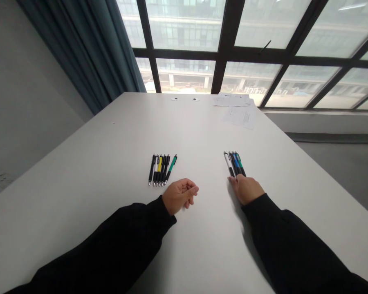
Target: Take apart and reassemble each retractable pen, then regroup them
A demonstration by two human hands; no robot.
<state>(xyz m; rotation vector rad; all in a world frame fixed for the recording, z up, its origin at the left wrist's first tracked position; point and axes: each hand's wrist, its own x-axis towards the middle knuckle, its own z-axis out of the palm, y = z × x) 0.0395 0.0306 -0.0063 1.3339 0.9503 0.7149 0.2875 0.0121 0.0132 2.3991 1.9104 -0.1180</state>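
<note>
On the white table (pixel 110 171), several click pens lie at the right in a close row: a white pen (pixel 228 163), a black pen, a blue pen (pixel 236 161) and a green pen (pixel 240 162). My right hand (pixel 246 189) has its fingers closed about the lower ends of this row, hiding their tips. Left of centre is a second row of pens, with black pens (pixel 151 170), a white one, a yellow pen (pixel 159 168) and a slanted green pen (pixel 172 165). My left hand (pixel 180 196) is loosely curled just below that row, apart from it, with nothing visible in the fingers.
Sheets of paper (pixel 237 116) lie at the table's far right. Two small white fittings (pixel 196 99) sit near the far edge. Beyond are a dark-framed window (pixel 222 53) and a blue curtain (pixel 88 49); a grey wall (pixel 24 81) stands at the left.
</note>
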